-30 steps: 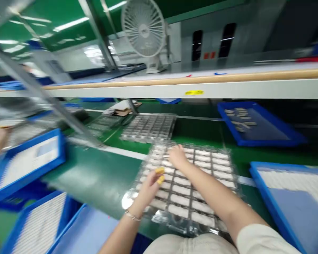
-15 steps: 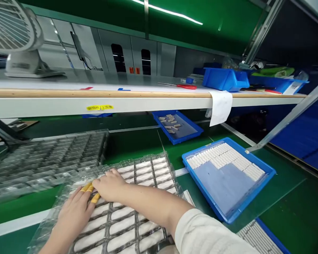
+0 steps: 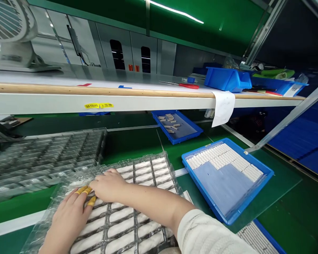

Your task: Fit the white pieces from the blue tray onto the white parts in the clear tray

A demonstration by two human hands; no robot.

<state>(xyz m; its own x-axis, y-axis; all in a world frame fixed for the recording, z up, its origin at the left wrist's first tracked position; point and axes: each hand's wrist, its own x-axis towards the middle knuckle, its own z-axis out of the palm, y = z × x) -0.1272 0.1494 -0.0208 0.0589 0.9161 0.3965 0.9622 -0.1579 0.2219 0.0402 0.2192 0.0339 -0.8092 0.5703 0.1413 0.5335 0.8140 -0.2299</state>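
Observation:
A clear plastic tray [image 3: 134,211] with rows of compartments lies in front of me, most holding white padded strips [image 3: 123,225]. My left hand [image 3: 70,217], with yellow covers on several fingertips, is over the tray's left part. Its thumb and fingers are bent together there, and what they pinch is too small to make out. My right hand [image 3: 109,185] reaches across the tray from the right, its fingertips beside those of the left. Its fingers are curled down and closed, and whatever is under them is hidden by the hand.
Stacked clear trays [image 3: 55,155] stand at the left. To the right, a blue tray [image 3: 193,176] holds rows of small white pieces [image 3: 225,155]. Farther back is a blue tray [image 3: 185,127] with scattered pieces. A shelf [image 3: 148,102] crosses above, bearing a fan [image 3: 14,53] and red-handled tool [image 3: 188,85].
Both hands stay at the same spot on the tray, with the left hand shifted slightly left and down. The view has turned slightly.

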